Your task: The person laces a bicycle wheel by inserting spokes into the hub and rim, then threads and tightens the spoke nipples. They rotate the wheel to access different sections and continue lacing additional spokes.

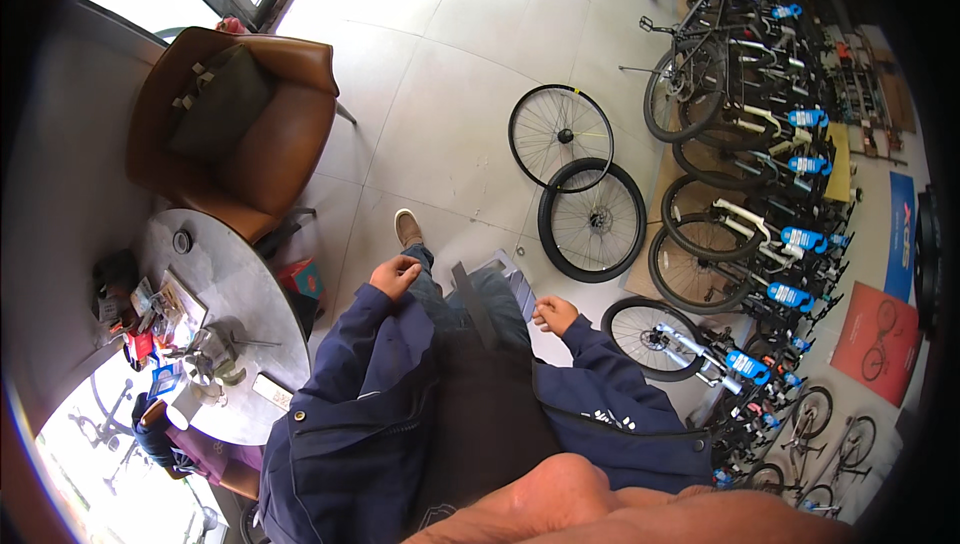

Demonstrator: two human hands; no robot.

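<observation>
My left hand [396, 276] hangs over my left thigh, its fingers curled in and nothing showing between them. Over on the other side, my right hand [555, 315] is closed in a loose fist, with nothing seen sticking out of it. Just left of this fist lies a bluish-grey striped thing [517, 285], too unclear to name; whether the hand touches it I cannot tell. A dark grey strip [474, 306] runs down in front of my legs. Ahead on the floor, a spoked wheel without a visible tyre [565, 136] partly overlaps a tyred wheel [598, 217].
Along the right stands a row of bicycles [705, 224] with blue tags. To the left are a brown armchair [300, 59] with a dark cushion [222, 104] and a round grey table [265, 304] carrying a phone [271, 391] and clutter. A person's sleeve [205, 452] shows beyond it.
</observation>
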